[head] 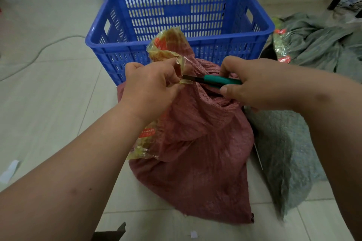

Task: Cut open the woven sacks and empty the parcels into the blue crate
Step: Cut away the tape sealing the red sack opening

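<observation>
A: Biggest first?
B: Blue crate [109,45] at the back, on the floor. Red sack [195,152] stands just in front, touching it. Grey sack [284,152] beside it on my rt, more grey sacks [317,45] behind.
A: Hands?
B: I see the left hand [150,86] pinching the taped sack neck [168,45]. Right hand [254,82] wrapped round a green knife [215,80], blade at the tape by the left fingers.

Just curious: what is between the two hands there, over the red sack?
In the head view, the green knife bridges it: the right hand grips it, blade reaching the taped sack neck held by the left hand.
</observation>
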### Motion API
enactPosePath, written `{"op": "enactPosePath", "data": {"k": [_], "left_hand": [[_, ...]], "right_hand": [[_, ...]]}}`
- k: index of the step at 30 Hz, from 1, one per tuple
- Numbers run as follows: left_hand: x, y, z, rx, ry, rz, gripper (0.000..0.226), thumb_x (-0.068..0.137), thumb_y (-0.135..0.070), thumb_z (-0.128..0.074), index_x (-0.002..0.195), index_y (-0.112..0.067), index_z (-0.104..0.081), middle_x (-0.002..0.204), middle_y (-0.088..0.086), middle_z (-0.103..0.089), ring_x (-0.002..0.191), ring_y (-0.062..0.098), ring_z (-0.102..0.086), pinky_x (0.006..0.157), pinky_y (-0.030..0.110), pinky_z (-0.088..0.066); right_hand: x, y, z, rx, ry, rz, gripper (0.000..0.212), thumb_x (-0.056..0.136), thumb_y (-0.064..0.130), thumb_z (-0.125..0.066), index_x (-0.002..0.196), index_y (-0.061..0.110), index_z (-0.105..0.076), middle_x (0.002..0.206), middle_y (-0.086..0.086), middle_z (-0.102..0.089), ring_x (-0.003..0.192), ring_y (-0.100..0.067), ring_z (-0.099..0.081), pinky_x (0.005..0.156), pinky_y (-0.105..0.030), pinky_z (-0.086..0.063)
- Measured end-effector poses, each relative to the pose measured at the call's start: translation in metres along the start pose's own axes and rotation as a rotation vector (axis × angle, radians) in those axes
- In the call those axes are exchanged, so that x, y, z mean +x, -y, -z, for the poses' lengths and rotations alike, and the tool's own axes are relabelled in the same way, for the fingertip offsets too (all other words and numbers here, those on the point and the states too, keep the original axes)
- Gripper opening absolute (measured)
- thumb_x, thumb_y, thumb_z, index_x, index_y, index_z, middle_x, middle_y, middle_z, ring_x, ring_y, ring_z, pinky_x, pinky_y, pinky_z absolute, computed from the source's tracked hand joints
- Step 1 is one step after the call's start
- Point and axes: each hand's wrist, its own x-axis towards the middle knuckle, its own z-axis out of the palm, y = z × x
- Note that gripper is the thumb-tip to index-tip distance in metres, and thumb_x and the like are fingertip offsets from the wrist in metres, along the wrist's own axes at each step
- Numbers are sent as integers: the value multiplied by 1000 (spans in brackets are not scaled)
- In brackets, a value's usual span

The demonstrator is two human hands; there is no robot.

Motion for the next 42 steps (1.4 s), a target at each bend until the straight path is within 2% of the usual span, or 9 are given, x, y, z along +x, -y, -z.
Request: {"op": "enactPosePath", "data": {"k": [8, 11, 15, 21, 26, 30, 36, 40, 42], "left_hand": [[-4, 12, -2, -8, 66, 40, 32, 80, -16, -73, 61, -31, -52, 131, -2, -63, 106, 18, -65, 89, 28, -18], [-4, 21, 3, -121, 42, 92, 19, 73, -24, -65, 59, -34, -55, 126, 2, -66, 112, 19, -66, 103, 54, -38], [-3, 24, 7, -89, 44, 136, 38, 80, -14, -73, 61, -35, -48, 140, -3, -55, 104, 17, -67, 111, 49, -28], [-2, 20, 7, -142, 113, 114, 37, 80, -15, -76, 61, -33, -50, 145, -11, -49, 99, 25, -67, 101, 57, -37], [0, 22, 10, -212, 148, 102, 11, 70, -29, -62, 73, -38, -56, 139, -22, -44, 122, 11, -58, 100, 57, -42], [3, 29, 19, -260, 115, 151, 14, 70, -26, -65, 72, -32, -53, 140, -34, -38, 106, 3, -64, 99, 60, -41], [2, 22, 10, -251, 191, 165, 31, 79, -21, -78, 65, -35, -54, 145, -33, -37, 64, -9, -56, 98, 63, -40], [0, 22, 8, -231, 204, 148, 23, 79, -29, -77, 70, -38, -58, 142, -36, -39, 70, -2, -57, 98, 58, -42], [0, 22, 7, -225, 182, 139, 24, 79, -28, -78, 70, -40, -59, 143, -29, -45, 77, -1, -61, 100, 58, -41]], "right_hand": [[10, -12, -16, -29, 41, -18, 17, 95, 38, -55, 105, 32, -44, 86, 4, -53, 70, -12, -54, 64, -31, -46], [11, -31, -23, -113, 67, -103, 16, 94, 35, -57, 104, 28, -46, 92, 2, -55, 64, -10, -52, 59, -27, -42], [10, -38, -23, 119, 23, -113, 13, 92, 34, -62, 95, 26, -51, 82, -1, -59, 61, -17, -62, 59, -30, -50], [8, -17, -16, 294, -20, 60, 12, 92, 36, -60, 99, 31, -52, 86, 3, -63, 64, -18, -65, 63, -33, -55], [15, -23, -29, 174, 0, 45, 14, 93, 32, -60, 99, 27, -49, 83, -1, -60, 61, -15, -61, 52, -23, -48], [14, -48, -42, 167, 67, -90, 15, 92, 31, -63, 98, 22, -52, 82, -4, -61, 58, -16, -59, 64, -34, -53], [17, -32, -36, 494, -109, -16, 14, 94, 36, -59, 100, 25, -57, 81, -4, -66, 67, -17, -60, 62, -30, -45], [16, -25, -37, 547, -60, 65, 10, 93, 33, -60, 96, 24, -58, 77, -6, -67, 67, -20, -62, 74, -43, -53], [15, -25, -37, 524, -13, 84, 11, 93, 32, -61, 98, 22, -58, 75, -6, -66, 65, -18, -61, 71, -40, -53]]}}
